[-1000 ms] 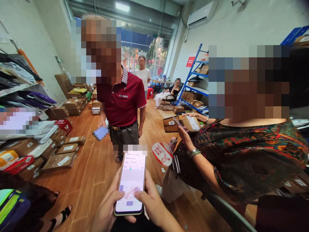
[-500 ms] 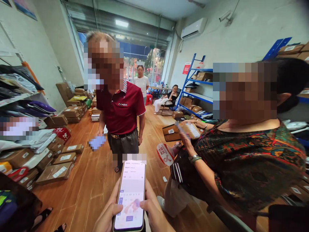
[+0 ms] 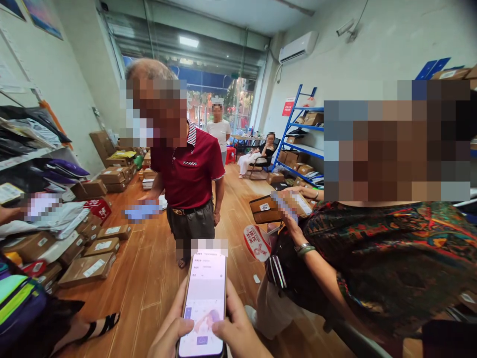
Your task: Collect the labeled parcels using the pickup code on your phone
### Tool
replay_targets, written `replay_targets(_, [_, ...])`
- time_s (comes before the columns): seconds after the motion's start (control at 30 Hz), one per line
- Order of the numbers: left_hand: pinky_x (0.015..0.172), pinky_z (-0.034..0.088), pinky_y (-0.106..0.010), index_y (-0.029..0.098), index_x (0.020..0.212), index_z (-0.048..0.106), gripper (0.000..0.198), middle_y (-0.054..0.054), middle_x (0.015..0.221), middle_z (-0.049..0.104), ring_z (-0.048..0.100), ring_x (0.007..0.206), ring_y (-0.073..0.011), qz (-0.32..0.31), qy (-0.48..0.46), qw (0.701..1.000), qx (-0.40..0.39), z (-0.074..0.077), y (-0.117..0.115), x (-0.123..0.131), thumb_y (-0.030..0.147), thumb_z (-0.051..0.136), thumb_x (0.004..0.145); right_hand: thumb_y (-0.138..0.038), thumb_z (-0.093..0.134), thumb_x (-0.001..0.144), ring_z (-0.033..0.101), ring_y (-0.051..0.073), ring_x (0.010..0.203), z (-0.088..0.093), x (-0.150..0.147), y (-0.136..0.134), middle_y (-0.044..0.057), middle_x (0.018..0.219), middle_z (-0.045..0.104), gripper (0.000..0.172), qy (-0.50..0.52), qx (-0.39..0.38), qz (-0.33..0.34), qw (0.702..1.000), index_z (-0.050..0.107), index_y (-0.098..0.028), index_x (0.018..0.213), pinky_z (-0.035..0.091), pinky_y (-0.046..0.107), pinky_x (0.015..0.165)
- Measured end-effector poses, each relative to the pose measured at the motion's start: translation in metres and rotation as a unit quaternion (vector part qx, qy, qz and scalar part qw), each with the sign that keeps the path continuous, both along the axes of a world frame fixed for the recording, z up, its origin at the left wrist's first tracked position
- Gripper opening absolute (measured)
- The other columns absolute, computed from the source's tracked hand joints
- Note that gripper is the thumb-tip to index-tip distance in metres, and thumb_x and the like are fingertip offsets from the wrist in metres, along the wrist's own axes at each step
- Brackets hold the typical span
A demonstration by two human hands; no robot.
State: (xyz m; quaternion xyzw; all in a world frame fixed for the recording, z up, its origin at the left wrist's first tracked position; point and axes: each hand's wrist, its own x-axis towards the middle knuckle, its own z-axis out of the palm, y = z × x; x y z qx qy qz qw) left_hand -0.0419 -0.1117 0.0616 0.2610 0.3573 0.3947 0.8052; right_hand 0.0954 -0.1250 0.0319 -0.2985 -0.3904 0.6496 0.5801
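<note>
At the bottom middle of the head view, a smartphone (image 3: 205,293) stands upright between my two hands, its lit screen facing me. The screen shows a form with a few text lines at the top and a keyboard over a pinkish picture below. My left hand (image 3: 172,323) wraps the phone's left edge, its thumb on the lower left of the screen. On the other edge my right hand (image 3: 238,320) grips too, its thumb over the keyboard's right part. The fingers behind the phone are hidden.
A person in a dark red polo shirt (image 3: 190,171) stands ahead, holding a phone. At right, a person in a patterned top (image 3: 391,263) holds a phone, cardboard boxes and a round fan (image 3: 257,243). Parcels (image 3: 89,268) lie along the left; blue shelves (image 3: 301,144) stand behind.
My thumbs have shifted slightly on the screen, the right one inward. The person in red has raised their phone a little. At lower left a sandalled foot and a bright bag have come further into view.
</note>
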Motion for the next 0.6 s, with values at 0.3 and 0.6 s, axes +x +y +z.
replay_targets(0.3, [0.043,0.054,-0.029,0.032,0.144,0.017,0.079,-0.011,0.137,0.05,0.067,0.078,-0.0279,-0.009,0.011,0.999,0.034,0.001,0.003,0.0,0.025,0.058,0.077,-0.03,0.064,0.074,0.062,0.018,0.087,0.003,-0.005,0.003,0.004,0.107,0.066,0.056,0.019,0.012,-0.034,0.999,0.042,-0.024,0.125,0.047,0.028,0.07])
replay_targets(0.6, [0.045,0.055,-0.031,0.027,0.145,0.017,0.074,-0.012,0.127,0.059,0.065,0.092,-0.0327,0.0,-0.009,1.0,0.004,0.015,0.002,0.004,0.026,0.053,0.079,-0.035,0.067,0.072,0.059,0.022,0.096,0.007,-0.003,0.002,0.003,0.112,0.064,0.056,0.025,0.032,-0.042,0.998,0.048,-0.025,0.124,0.047,0.033,0.079])
